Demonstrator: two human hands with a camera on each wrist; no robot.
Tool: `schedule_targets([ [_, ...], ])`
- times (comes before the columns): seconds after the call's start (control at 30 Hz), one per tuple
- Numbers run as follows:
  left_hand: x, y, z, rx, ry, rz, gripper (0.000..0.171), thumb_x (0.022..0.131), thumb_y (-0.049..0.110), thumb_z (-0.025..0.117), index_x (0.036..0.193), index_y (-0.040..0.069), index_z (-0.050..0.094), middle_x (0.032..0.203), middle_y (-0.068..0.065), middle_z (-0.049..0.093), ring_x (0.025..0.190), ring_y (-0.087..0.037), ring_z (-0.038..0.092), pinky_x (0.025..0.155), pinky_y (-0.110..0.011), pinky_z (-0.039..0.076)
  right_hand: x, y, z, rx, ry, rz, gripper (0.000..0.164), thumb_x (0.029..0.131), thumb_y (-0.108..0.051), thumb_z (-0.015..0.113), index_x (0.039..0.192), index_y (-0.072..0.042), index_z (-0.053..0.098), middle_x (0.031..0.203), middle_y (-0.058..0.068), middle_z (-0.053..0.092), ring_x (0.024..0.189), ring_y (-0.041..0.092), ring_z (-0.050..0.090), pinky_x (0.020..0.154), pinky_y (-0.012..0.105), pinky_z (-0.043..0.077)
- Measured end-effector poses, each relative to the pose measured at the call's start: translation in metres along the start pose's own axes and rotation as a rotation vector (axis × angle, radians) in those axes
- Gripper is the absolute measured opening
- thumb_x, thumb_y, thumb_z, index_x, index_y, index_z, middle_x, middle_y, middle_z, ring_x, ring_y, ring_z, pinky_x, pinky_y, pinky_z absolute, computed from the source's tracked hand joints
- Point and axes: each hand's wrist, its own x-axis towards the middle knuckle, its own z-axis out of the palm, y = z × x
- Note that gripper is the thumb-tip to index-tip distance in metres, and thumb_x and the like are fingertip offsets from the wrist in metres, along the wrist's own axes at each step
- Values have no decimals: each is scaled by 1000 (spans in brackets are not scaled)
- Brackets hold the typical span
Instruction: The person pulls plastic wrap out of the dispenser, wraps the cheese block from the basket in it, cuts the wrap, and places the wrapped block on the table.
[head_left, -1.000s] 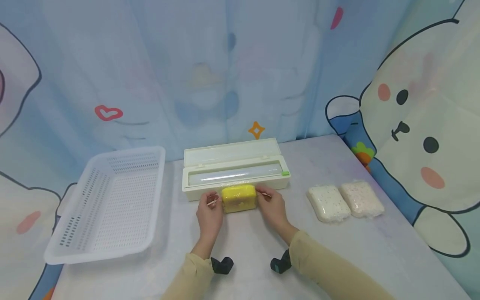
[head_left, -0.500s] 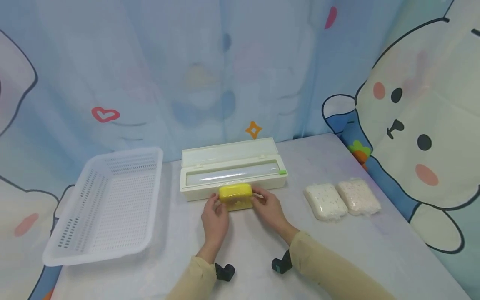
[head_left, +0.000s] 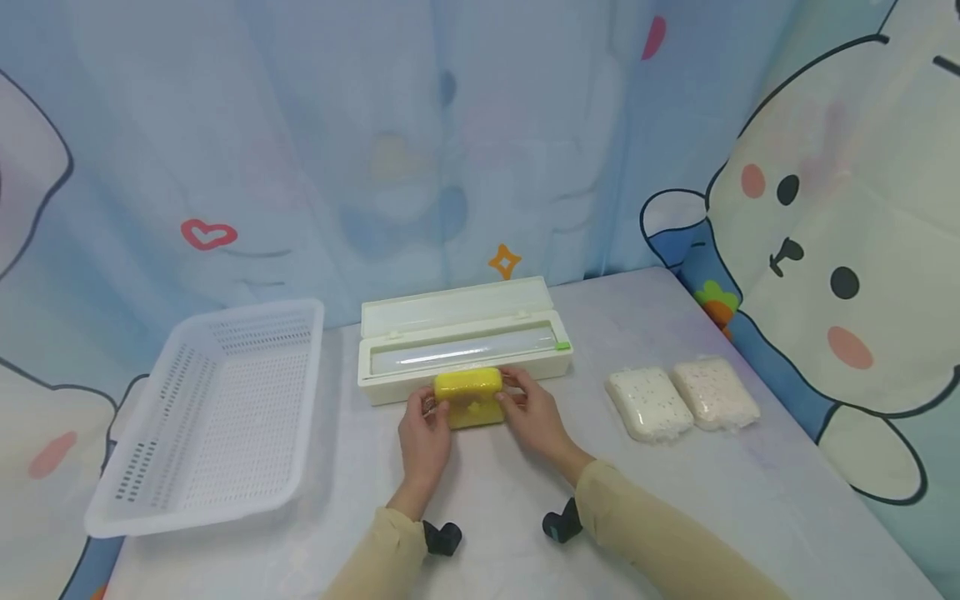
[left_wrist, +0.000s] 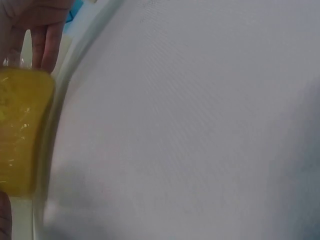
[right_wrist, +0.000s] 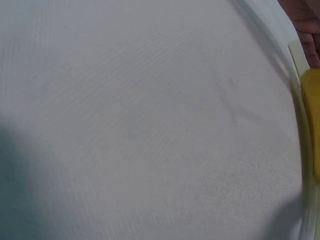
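Observation:
A yellow block [head_left: 469, 395] in clear, shiny film is held between both hands, just in front of the cling film dispenser [head_left: 465, 354]. My left hand [head_left: 424, 442] grips its left end, thumb at the front edge. On the right end my right hand [head_left: 538, 421] does likewise, with some fingers hidden behind. In the left wrist view the yellow block [left_wrist: 20, 132] shows wrinkled film on its face, and fingers [left_wrist: 50, 47] reach past one end. Only a yellow edge of the block [right_wrist: 312, 125] appears in the right wrist view.
The dispenser's lid [head_left: 456, 306] stands raised at the back, with a film roll [head_left: 465, 348] inside. A white perforated basket [head_left: 300, 450] is at the left. Two film-wrapped blocks, one white and speckled [head_left: 649, 404], one pinkish [head_left: 716, 393], lie at the right.
Both hands have closed in from the film at the block's ends onto the block itself. The block looks slightly tilted, with more of its front face showing. The head view has shifted a little.

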Motion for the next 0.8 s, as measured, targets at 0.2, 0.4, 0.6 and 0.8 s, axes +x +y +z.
schedule_targets([
  [0.2,0,-2,-2,-17,-65,-17,27,101,14,59,125,4,50,117,-18,71,101,-30,69,88,-44,60,-1,-2,-5,26,-36,15,43,103,-17,59,146,-8,54,132,16,65,115,31,63,101,47,54],
  [0.4,4,0,-4,-113,-162,-156,35,103,20,54,134,8,47,120,-18,71,99,-25,63,86,-36,52,2,-2,-4,57,-58,93,41,105,-23,54,140,-2,57,133,18,63,109,29,60,97,42,52],
  [0.6,10,0,-2,-257,-263,-287,41,106,24,44,142,5,50,143,-19,57,135,-36,51,117,-51,39,5,-2,3,181,-68,257,37,105,-26,48,127,1,61,126,21,63,114,32,59,98,40,50],
  [0.8,7,-2,3,-267,-264,-319,45,107,21,39,146,0,48,154,-23,47,149,-43,35,126,-56,25,0,-4,13,221,-90,307,50,105,-22,40,152,-6,45,161,17,41,153,37,32,126,55,24],
])
